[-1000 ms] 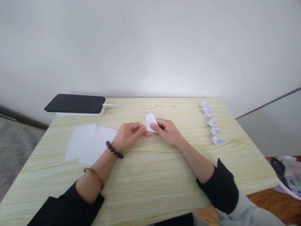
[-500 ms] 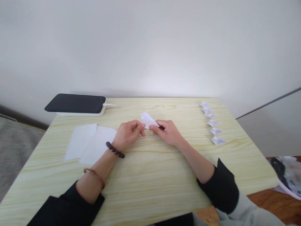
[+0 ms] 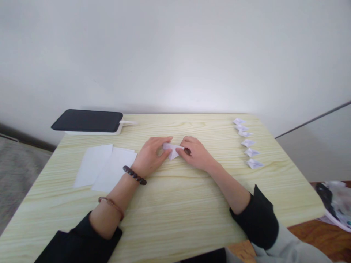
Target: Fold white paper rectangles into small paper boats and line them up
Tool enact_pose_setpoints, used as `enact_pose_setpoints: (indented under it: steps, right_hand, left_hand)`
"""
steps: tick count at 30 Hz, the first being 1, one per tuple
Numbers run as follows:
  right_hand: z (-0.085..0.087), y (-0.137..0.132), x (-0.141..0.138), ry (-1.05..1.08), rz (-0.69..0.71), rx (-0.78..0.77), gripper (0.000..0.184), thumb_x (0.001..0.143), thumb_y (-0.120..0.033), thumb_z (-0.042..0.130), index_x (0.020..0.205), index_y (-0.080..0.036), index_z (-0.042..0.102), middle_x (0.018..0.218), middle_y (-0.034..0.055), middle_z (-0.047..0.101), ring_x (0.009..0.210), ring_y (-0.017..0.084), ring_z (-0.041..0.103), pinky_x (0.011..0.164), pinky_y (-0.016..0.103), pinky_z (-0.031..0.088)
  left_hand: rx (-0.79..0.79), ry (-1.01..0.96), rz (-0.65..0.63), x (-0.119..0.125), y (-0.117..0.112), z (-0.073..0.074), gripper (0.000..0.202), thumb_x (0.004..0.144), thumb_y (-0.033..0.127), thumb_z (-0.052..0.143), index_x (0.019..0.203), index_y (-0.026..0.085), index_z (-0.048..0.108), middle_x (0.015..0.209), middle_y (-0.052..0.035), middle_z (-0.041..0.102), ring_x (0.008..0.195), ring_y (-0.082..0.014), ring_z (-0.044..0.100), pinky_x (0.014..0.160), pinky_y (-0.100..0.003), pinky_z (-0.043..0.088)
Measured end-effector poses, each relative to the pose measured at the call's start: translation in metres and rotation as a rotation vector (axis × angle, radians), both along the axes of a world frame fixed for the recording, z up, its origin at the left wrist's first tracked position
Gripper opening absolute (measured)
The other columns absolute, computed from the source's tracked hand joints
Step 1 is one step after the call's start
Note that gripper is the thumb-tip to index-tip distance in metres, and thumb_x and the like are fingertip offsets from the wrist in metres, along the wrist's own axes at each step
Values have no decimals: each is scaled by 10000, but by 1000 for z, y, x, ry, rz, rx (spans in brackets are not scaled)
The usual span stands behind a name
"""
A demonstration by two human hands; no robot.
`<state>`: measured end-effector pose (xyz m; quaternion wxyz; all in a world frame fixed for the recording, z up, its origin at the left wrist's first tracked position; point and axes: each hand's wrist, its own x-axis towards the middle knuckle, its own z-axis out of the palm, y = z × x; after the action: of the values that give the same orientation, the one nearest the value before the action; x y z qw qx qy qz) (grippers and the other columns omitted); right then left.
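Observation:
Between my hands is a small folded piece of white paper [image 3: 173, 152], its point now toward me and its long edge away. My left hand [image 3: 149, 155] pinches the paper's left side, thumb in front and fingers behind. On the right corner, my right hand [image 3: 194, 152] closes with its thumb pressed on the paper and its fingers curled. Two stacks or sheets of plain white paper [image 3: 94, 164] lie overlapping beside my left wrist. Off to the right, several small folded white paper pieces [image 3: 252, 152] stand in a column.
A black phone [image 3: 89, 120] rests on a white block at the back left, with a white cable [image 3: 128, 123] at its right end. The pale wooden table [image 3: 175, 212] meets a white wall [image 3: 175, 58]. A bin with plastic bags [image 3: 337, 204] stands on the floor at the right.
The folded paper has turned so that its point faces me instead of away. My left fingers have spread along its far edge; my right hand keeps its pinch.

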<state>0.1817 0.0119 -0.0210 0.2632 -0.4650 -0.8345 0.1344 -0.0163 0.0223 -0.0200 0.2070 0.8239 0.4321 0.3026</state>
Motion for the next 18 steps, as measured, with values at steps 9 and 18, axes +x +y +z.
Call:
enact_pose_setpoints:
  steps: [9,18]
  right_hand:
    - [-6,0,3,-7,-103,38,225,887,-336,563,1010,-180,667,974,70,600,928,182,564,855,310,460]
    - [-6,-8,-5,-76,-160,142,220,912,-301,525,971,-200,712,994,55,645,880,175,589,773,301,495]
  left_hand:
    - [250,337,146,0,-2,-5,300,832,364,619,1079,203,673,1021,-85,624,979,-264,528,859,-435,451]
    - [321,288,149,-1,-1,-8,231,817,349,647,993,205,690,964,-64,634,927,-243,546,830,-399,475]
